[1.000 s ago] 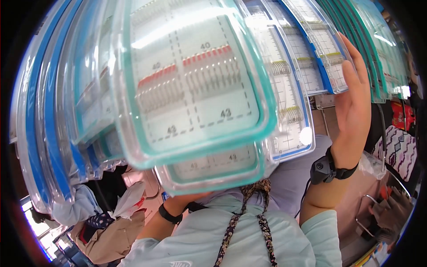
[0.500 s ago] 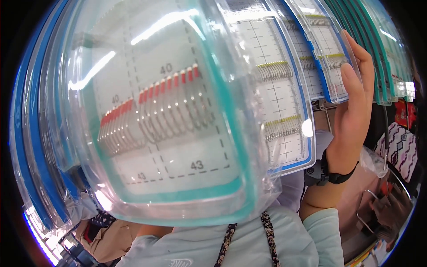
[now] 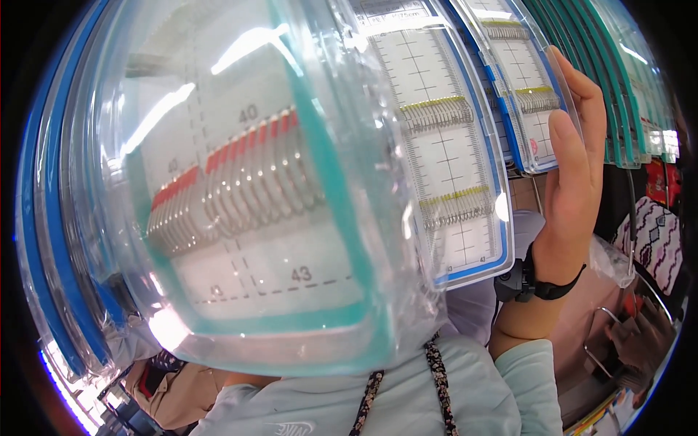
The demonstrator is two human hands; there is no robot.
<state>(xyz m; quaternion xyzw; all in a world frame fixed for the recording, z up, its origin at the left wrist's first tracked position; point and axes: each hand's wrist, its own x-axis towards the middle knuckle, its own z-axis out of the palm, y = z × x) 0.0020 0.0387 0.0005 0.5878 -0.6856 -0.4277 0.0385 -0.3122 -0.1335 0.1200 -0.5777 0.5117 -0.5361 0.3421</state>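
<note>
My right hand, wearing a black wrist device, grips the edge of a narrow clear plastic case with a blue rim. Its thumb lies on the front, and its fingers curl round the far edge. Inside are rows of small wire pieces with yellow tops. Left of it hangs a larger blue-edged clear case with similar rows on a ruled card. Closest to me, a teal-edged clear case in loose plastic film shows red-topped wire coils. My left hand is hidden behind it; only a bit of forearm shows below.
Several blue-edged cases hang in a row at far left. More teal-edged cases hang at right, beyond my hand. Below right are a metal hook rack and a patterned cloth. A beige bag lies at lower left.
The teal-edged case and the larger blue-edged case have shifted left. My right hand has moved slightly left with the narrow case, still gripping it.
</note>
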